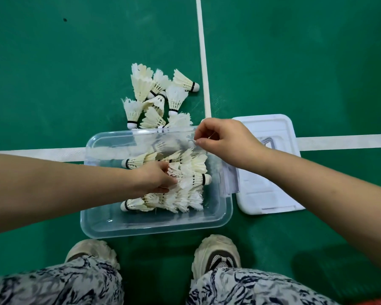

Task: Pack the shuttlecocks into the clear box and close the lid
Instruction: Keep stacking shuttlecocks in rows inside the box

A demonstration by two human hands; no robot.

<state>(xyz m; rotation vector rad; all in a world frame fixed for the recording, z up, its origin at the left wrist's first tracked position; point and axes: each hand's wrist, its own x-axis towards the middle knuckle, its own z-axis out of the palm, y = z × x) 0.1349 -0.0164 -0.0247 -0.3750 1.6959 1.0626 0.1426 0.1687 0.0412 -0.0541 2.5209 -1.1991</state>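
A clear plastic box [101, 225] sits on the green floor in front of my feet, with several white feather shuttlecocks [185, 194] lying inside. My left hand [156, 178] reaches into the box and grips the feathers of a shuttlecock [196, 179] whose cork points right. My right hand [224, 140] hovers over the box's far right corner, fingers curled with thumb and forefinger pinched; nothing clear shows between them. A loose pile of shuttlecocks [156, 95] lies on the floor just beyond the box. The white lid [271, 194] lies flat to the right of the box.
White court lines [204, 62] cross the green floor, one running away from me and one [350, 140] crosswise under the box. My two shoes [216, 254] and patterned trouser legs fill the bottom of the view.
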